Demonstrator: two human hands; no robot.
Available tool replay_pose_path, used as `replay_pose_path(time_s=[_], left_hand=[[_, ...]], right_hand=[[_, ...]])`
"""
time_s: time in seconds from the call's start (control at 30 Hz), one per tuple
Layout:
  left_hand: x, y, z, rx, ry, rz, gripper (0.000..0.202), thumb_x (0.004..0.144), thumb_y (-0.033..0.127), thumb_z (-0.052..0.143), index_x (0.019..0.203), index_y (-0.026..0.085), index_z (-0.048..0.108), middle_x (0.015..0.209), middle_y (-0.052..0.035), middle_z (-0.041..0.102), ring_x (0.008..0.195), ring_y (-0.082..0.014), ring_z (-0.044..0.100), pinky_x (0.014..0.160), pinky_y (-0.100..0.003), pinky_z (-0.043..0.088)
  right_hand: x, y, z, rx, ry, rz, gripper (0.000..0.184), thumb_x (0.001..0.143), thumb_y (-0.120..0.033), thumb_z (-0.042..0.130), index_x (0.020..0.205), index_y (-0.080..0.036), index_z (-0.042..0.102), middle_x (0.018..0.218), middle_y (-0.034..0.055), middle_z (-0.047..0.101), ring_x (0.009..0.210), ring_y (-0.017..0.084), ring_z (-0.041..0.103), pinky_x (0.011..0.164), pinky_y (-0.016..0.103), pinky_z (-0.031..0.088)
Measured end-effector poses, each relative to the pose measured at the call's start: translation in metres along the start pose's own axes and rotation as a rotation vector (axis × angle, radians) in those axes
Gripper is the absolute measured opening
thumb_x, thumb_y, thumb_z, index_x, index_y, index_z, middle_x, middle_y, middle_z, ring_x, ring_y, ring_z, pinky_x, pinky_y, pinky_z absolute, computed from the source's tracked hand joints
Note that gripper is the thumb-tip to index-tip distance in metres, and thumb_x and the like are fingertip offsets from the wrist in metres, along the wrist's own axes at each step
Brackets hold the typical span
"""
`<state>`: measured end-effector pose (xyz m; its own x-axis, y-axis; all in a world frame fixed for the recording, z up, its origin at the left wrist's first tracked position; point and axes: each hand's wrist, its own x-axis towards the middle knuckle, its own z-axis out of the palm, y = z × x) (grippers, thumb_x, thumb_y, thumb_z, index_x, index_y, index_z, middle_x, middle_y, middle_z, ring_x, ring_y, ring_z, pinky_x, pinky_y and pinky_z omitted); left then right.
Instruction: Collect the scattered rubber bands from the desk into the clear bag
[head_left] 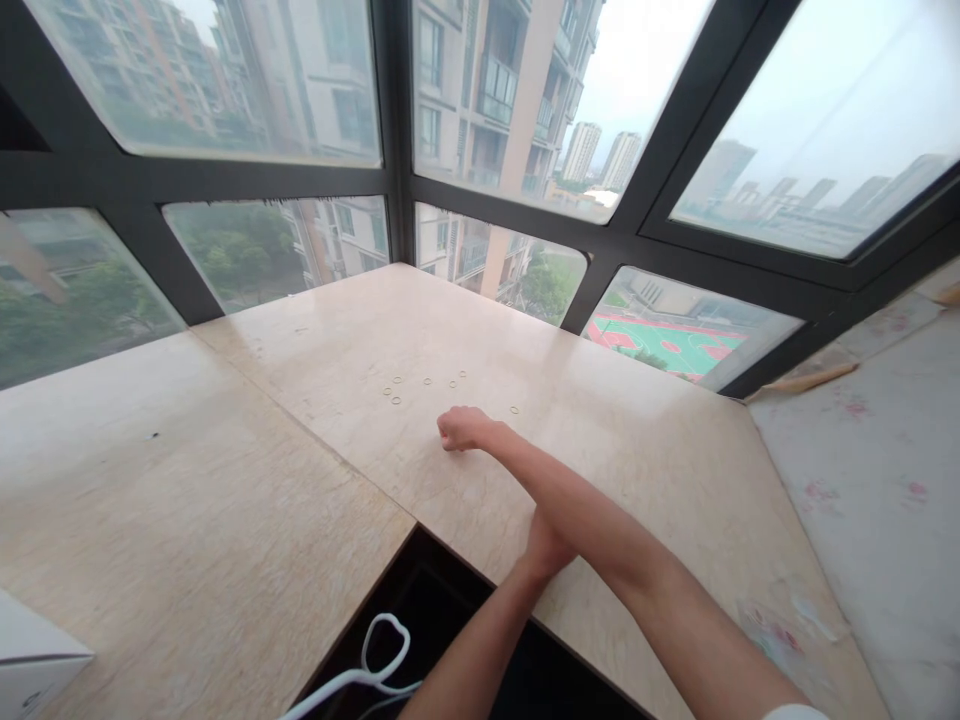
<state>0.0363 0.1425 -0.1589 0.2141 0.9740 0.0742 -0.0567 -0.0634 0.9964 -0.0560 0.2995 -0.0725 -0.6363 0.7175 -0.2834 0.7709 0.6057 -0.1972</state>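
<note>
Reaching over a pale, stone-look ledge (337, 330), the right hand (463, 428) has its fingers curled into a fist, knuckles up; whether anything is tucked inside cannot be told. The left hand (551, 545) is nearer the body, below and to the right of that fist, where the right forearm (600, 512) crosses over it; its fingers are hidden, so its state cannot be told.

Thin, light-coloured rings lie flat on the ledge around the right hand. Just beyond it are one ring (453, 384) and, slightly farther off, another ring (463, 374). A third ring (427, 381) sits beyond it and a little to its left. Farther left, three more make a close cluster, its nearest ring (396, 401) among them. A lone ring (514, 410) lies to the right of the fist, near the wrist.

Nearer the body than the fist, a dark recess (442, 575) cuts into the ledge, with a looped white cable (337, 683) at it. Well to the left and nearer the body is a white box (37, 650). A clear packet (784, 635) lies well to the right, beside the right forearm. Dark window frames (401, 200) stand far beyond both hands.
</note>
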Motion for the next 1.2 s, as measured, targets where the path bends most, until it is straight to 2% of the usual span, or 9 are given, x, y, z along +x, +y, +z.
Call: replay_pose_path(time_s=[0.13,0.27,0.37,0.47,0.6,0.7,0.8,0.93,1.2], left_hand=[[0.005,0.008,-0.001,0.083,0.083,0.073,0.017,0.079,0.032,0.062,0.090,0.020,0.062,0.097,-0.0092,0.067,0.094,-0.0302,0.060,0.084,-0.042,0.052],[0.008,0.005,-0.001,0.091,0.035,0.213,0.014,0.080,0.022,0.057,0.092,0.020,0.063,0.096,-0.0063,0.068,0.092,-0.0239,0.062,0.085,-0.038,0.051],[0.013,0.001,-0.001,0.192,0.020,0.220,0.014,0.079,0.019,0.054,0.090,0.020,0.064,0.092,-0.0061,0.068,0.087,-0.0219,0.062,0.084,-0.038,0.049],[0.017,0.004,-0.001,0.276,0.032,0.186,0.016,0.079,0.017,0.052,0.090,0.018,0.064,0.093,-0.0092,0.068,0.089,-0.0235,0.061,0.082,-0.039,0.047],[0.016,0.020,-0.001,0.286,0.058,0.166,0.012,0.078,0.017,0.051,0.078,0.017,0.063,0.078,-0.0081,0.066,0.076,-0.0211,0.060,0.067,-0.033,0.047],[0.013,0.030,-0.001,0.260,0.015,0.170,0.014,0.079,0.020,0.051,0.073,0.016,0.064,0.071,-0.0048,0.065,0.065,-0.0164,0.058,0.061,-0.029,0.046],[0.013,0.032,-0.001,0.263,0.007,0.166,0.017,0.081,0.024,0.052,0.085,0.017,0.067,0.081,-0.0056,0.068,0.071,-0.0161,0.060,0.066,-0.029,0.047],[0.014,0.031,-0.002,0.328,-0.024,0.152,0.018,0.082,0.027,0.052,0.087,0.017,0.067,0.083,-0.0055,0.068,0.073,-0.0169,0.062,0.067,-0.030,0.049],[0.008,0.035,-0.004,0.442,-0.106,0.164,0.020,0.085,0.032,0.050,0.091,0.020,0.066,0.089,-0.0051,0.068,0.078,-0.0186,0.063,0.069,-0.031,0.050]], right_hand=[[-0.035,0.015,0.004,0.173,0.034,0.014,0.008,0.063,-0.014,0.061,0.069,-0.018,0.062,0.056,0.0009,0.064,0.067,0.018,0.064,0.060,0.023,0.045],[-0.078,0.019,0.010,0.377,0.181,0.042,0.014,0.075,-0.020,0.052,0.088,-0.018,0.055,0.060,-0.0034,0.062,0.058,0.009,0.060,0.055,0.016,0.042],[-0.111,0.017,0.014,0.614,0.367,0.090,0.011,0.082,-0.027,0.045,0.089,-0.019,0.048,0.057,-0.0052,0.059,0.049,0.006,0.054,0.048,0.014,0.039],[-0.149,0.018,0.020,1.078,0.606,0.139,0.019,0.083,-0.039,0.049,0.080,-0.021,0.043,0.046,-0.0091,0.050,0.035,0.005,0.039,0.037,0.014,0.029],[-0.204,0.025,0.034,1.393,0.829,0.223,0.032,0.081,-0.049,0.055,0.072,-0.021,0.044,0.040,-0.0105,0.044,0.030,0.003,0.027,0.031,0.014,0.019],[-0.246,0.035,0.051,1.413,0.973,0.339,0.034,0.081,-0.050,0.057,0.070,-0.020,0.047,0.039,-0.0106,0.041,0.031,0.003,0.026,0.031,0.014,0.019],[-0.286,0.043,0.074,1.375,1.070,0.517,0.032,0.080,-0.049,0.059,0.074,-0.018,0.054,0.040,-0.0095,0.043,0.032,0.003,0.028,0.031,0.014,0.019],[-0.338,0.049,0.105,1.292,1.177,0.758,0.035,0.078,-0.051,0.063,0.083,-0.016,0.062,0.041,-0.0077,0.046,0.033,0.005,0.032,0.031,0.015,0.021],[-0.419,0.041,0.139,1.055,1.216,1.087,0.048,0.075,-0.055,0.062,0.096,-0.012,0.068,0.042,-0.0049,0.049,0.035,0.009,0.036,0.034,0.021,0.030]])
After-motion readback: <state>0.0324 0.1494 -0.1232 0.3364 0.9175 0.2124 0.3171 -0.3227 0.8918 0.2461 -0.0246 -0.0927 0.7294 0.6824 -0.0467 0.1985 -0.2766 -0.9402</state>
